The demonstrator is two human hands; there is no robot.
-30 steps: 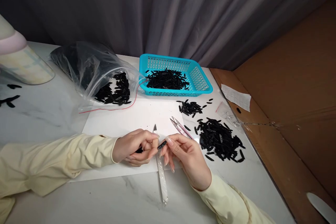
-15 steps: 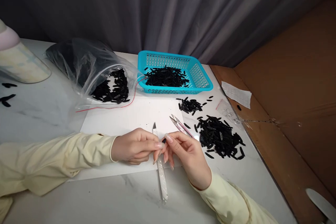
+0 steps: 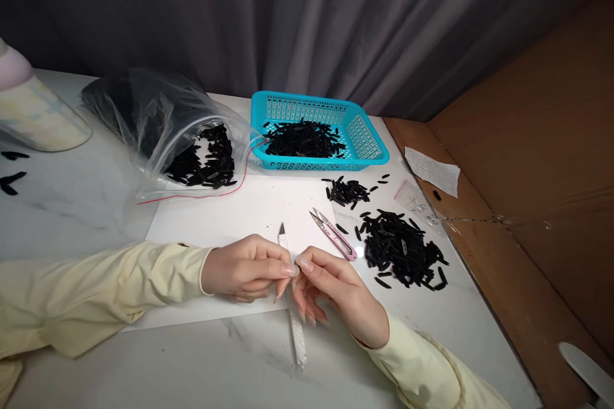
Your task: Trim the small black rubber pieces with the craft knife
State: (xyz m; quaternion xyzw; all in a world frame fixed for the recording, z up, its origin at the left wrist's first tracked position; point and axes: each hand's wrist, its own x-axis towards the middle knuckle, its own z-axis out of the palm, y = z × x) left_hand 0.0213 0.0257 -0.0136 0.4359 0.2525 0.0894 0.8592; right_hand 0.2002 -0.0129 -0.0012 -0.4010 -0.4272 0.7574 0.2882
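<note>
My left hand [image 3: 254, 267] and my right hand [image 3: 338, 287] meet fingertip to fingertip above a white sheet of paper [image 3: 192, 307]. Both are closed in a pinch, thumb against index finger, on a small black oblong piece that the fingertips almost wholly hide. My right hand's other fingers hang loosely curled. Beneath the hands lies a craft knife [image 3: 298, 340] with a white wrapped handle, its blade pointing away from me. Pink thread snips [image 3: 341, 244] rest just beyond my right hand. To their right is a big pile of black oblong pieces [image 3: 403, 249].
A blue basket [image 3: 316, 165] and an open clear plastic bag [image 3: 158, 108] hold more black pieces; a red strip edges the bag. A smaller pile [image 3: 349, 192] lies before the basket. A pale bottle [image 3: 41, 112] stands left; a paper slip [image 3: 432, 171] lies right.
My right hand has shifted slightly down and its lower fingers have spread, uncovering the snips' handles. The fingertips have closed together, so the black piece shows less.
</note>
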